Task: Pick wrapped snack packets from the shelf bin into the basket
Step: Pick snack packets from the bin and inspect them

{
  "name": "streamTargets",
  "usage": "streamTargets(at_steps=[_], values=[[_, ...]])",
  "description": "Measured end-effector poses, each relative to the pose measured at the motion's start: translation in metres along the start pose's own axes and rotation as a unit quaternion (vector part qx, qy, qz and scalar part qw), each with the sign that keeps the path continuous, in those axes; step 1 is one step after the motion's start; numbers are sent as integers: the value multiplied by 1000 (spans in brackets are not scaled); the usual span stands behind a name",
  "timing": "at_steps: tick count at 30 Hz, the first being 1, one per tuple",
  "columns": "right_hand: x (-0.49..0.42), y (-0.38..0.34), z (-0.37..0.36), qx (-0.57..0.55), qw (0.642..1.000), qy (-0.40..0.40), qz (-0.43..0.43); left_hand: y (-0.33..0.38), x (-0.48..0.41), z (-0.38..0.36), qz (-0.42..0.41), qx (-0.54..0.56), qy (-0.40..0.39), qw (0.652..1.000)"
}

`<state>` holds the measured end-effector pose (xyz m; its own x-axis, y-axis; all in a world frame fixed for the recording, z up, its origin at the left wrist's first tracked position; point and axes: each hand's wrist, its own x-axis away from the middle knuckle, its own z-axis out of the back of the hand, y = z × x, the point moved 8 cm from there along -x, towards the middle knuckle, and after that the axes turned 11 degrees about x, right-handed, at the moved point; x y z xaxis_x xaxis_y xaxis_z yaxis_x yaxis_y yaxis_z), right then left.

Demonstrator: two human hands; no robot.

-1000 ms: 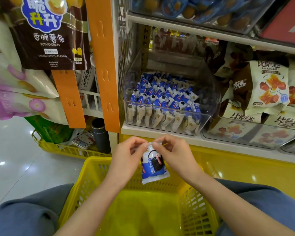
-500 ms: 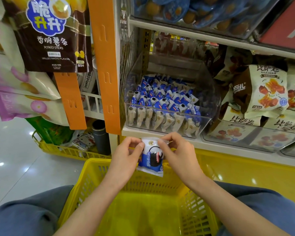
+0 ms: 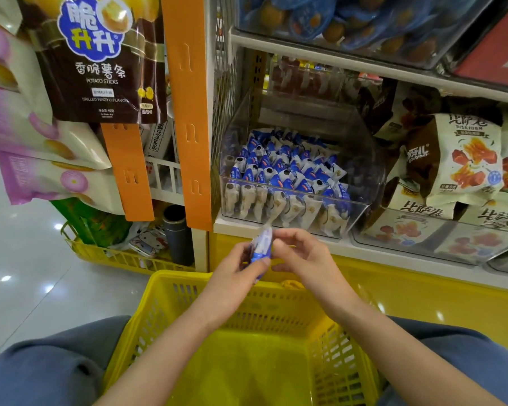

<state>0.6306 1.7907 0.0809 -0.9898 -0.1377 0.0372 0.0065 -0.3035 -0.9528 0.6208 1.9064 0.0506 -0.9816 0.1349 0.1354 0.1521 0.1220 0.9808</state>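
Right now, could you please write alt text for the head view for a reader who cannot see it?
The left hand holds a blue-and-white snack packet over an empty yellow basket, with the right hand open beside it. Behind, a clear shelf bin holds many similar packets.

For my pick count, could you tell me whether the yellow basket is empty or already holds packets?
Empty as far as visible: the basket floor is bare, and the packet is held above its rim.

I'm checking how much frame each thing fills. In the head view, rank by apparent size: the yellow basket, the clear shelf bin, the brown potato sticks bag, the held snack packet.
1. yellow basket, though it is nearest the camera
2. clear shelf bin
3. brown potato sticks bag
4. snack packet, seen edge-on in the left hand
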Motion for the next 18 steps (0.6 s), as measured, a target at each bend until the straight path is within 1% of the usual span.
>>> streamTargets(at_steps=[2, 4, 7, 9, 11, 13, 15, 17, 18], values=[[-1, 2, -1, 69, 998, 2, -2, -4, 0, 0, 32, 72, 15, 997], [-1, 6, -3, 114, 993, 1, -12, -6, 1, 0, 47, 119, 30, 991], [0, 9, -8, 91, 995, -21, -21, -4, 0, -2, 54, 157, 23, 986], [1, 9, -10, 53, 998, -34, -27, -1, 0, -4, 55, 139, 3, 989], [2, 9, -8, 21, 998, -28, -42, 1, -1, -2, 43, 100, 0, 994], [2, 12, -5, 0, 998, -16, -64, 4, 0, 5, 6, 50, 23, 998], [2, 15, -4, -8, 997, -14, -80, 11, 0, 13, -55, -11, 56, 997], [2, 15, -5, 7, 997, -10, -76, 19, 2, 17, -103, -57, 76, 990], [2, 14, -5, 23, 998, -6, -65, 20, 2, 17, -112, -57, 79, 989]])
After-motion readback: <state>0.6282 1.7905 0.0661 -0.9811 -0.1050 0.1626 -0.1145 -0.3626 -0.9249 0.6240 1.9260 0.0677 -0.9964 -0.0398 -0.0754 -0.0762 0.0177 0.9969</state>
